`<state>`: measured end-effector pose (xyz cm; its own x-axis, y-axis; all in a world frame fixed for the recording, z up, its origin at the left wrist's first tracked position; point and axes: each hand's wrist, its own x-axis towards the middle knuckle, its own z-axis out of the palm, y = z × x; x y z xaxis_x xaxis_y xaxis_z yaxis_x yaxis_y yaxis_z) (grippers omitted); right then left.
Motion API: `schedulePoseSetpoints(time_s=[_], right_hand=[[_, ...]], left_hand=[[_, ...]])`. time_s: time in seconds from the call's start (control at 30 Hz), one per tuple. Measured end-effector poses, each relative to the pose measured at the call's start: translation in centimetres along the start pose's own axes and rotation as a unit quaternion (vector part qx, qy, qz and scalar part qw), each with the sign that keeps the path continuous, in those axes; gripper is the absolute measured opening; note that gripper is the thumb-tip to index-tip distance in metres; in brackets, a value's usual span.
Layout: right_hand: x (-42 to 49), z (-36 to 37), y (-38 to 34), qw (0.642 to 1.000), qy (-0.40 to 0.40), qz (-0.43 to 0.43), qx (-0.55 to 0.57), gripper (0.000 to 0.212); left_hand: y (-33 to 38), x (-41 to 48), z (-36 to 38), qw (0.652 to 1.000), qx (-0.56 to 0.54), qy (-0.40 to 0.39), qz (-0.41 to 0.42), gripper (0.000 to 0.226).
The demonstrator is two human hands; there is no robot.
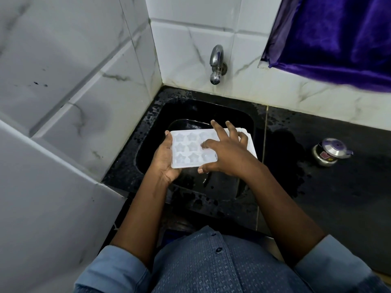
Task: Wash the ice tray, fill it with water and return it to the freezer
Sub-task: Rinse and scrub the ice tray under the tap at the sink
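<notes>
one white tray [177, 163], star cells [193, 146]

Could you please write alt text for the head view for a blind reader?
A person holds a white star-mould ice tray over a black sink, left hand gripping its edge, right hand spread on top. No water leaves the wall tap.

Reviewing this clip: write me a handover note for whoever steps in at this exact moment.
Left hand: grips the left end of the ice tray, holding it over the sink.
Right hand: spread on top of the tray, fingertips on the star moulds.
Tap: no water seen running.
Done: tray is at the sink; whether washing is finished cannot be told.
Left: finish washing, fill with water, return it to the freezer, which is out of view.
</notes>
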<state>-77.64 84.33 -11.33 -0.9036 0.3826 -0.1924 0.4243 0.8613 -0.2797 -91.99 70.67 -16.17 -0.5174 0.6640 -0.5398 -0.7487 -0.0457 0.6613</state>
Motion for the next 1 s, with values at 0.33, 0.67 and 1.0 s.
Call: schedulePoseSetpoints(time_s=[0.33, 0.67, 1.0], right_hand=[[0.3, 0.5, 0.5, 1.000, 0.004, 0.001, 0.001, 0.075], [0.2, 0.5, 0.9, 1.000, -0.005, 0.004, 0.027, 0.069], [0.4, 0.4, -0.1, 1.000, 0.002, -0.008, -0.003, 0.069]], left_hand=[[0.0, 0.3, 0.4, 1.000, 0.008, 0.003, -0.008, 0.074], [0.0, 0.4, 0.8, 1.000, 0.013, -0.005, -0.013, 0.078], [0.6, 0.3, 0.4, 1.000, 0.018, -0.003, -0.004, 0.076]])
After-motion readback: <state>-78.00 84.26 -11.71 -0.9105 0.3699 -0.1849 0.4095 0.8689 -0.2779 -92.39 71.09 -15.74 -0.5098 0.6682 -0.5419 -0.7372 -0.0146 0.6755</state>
